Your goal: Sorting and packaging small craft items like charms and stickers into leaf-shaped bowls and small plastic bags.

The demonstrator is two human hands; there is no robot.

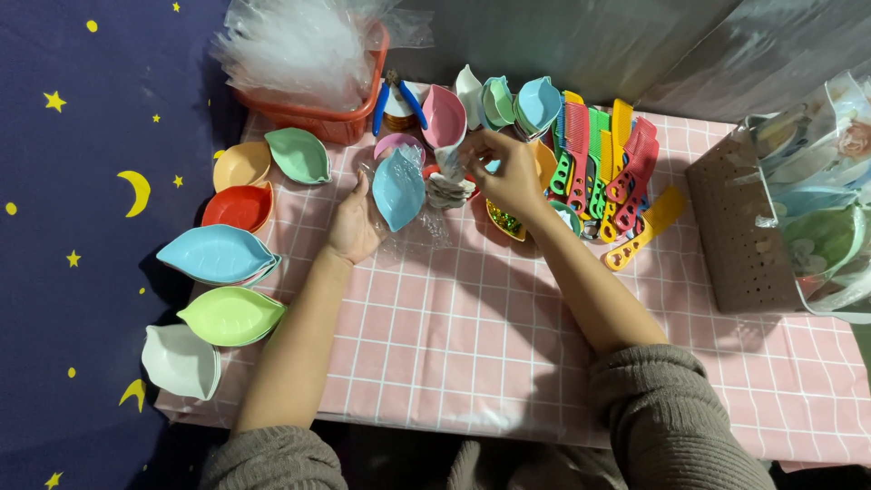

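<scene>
Bright combs (610, 172), a red basket (337, 122) of clear bags, brown perforated box (737, 236).

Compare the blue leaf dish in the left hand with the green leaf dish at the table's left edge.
The blue dish is held up on edge inside a clear bag by the left hand; the green dish lies flat, unbagged, hollow side up. The blue dish looks smaller and points up and down; the green one points sideways. Both are leaf-shaped plastic.
</scene>
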